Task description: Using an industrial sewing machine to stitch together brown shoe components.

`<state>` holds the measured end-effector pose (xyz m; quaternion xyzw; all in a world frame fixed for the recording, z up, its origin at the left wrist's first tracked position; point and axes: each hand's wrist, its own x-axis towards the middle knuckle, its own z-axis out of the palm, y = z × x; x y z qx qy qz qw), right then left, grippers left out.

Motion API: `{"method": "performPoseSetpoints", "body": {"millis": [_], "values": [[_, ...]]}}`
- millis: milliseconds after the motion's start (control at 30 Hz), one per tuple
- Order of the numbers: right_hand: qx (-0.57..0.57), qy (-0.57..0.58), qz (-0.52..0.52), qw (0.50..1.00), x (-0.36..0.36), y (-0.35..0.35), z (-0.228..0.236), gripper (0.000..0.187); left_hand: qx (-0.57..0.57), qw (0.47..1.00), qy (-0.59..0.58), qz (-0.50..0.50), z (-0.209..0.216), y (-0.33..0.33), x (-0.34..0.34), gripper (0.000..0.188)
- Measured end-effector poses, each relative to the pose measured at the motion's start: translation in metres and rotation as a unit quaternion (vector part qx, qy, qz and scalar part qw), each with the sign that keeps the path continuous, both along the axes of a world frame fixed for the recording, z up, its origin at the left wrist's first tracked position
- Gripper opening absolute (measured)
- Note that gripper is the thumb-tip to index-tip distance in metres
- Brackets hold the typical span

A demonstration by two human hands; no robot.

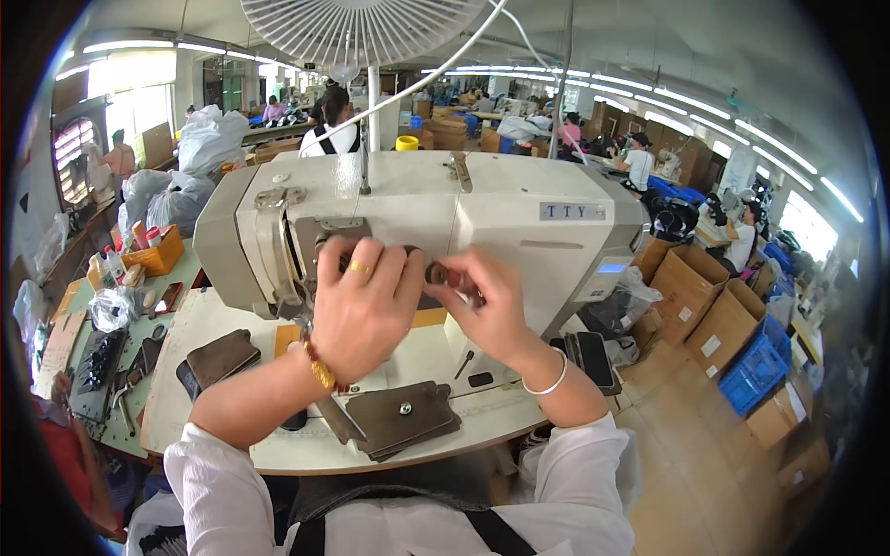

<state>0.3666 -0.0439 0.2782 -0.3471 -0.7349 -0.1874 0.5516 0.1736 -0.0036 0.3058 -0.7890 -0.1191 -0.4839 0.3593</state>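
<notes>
A: Nearest, white sleeves [222, 482], soft and creased, reach over the table [278, 454].
B: Brown panels [422, 431] near the front edge: thin, flat, matte, loosely stacked, a shiny metal disc [405, 408] on top!
A: Cream tabletop runs on to their right, and a slim dark tool [465, 364] lies farther back, left of the right forearm.
B: Up to the left hand [366, 296]: fingers bent, held side by side at the machine [528, 199]. Tips hidden; I can't tell what they grip.
A: But the right hand [482, 295] is pinching! Thumb and forefinger on a small, dark round part [434, 272], before the machine's face, just beside the left fingers.
B: That machine's smooth, pale, boxy, with rounded edges. Off its right end, a glossy black phone [593, 360] sits by the table's edge.
A: Then tiled floor [677, 454], an open strip running to a ribbed blue crate [756, 366] and cardboard boxes [686, 283], flaps up.
B: Behind the machine, a fan [362, 28] with fine white ribs; deeper still, people at benches.
</notes>
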Motion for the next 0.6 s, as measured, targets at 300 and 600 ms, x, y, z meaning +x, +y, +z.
{"method": "performPoseSetpoints", "body": {"millis": [300, 600], "values": [[0.046, -0.229, -0.040, 0.972, 0.003, -0.075, -0.038, 0.040, -0.752, 0.440, 0.079, -0.485, -0.061, 0.009, -0.020, 0.025], [0.029, -0.327, -0.069, 0.942, -0.014, -0.075, -0.050, 0.026, -0.785, 0.204, 0.108, -0.575, -0.129, 0.035, -0.009, 0.027]]}}
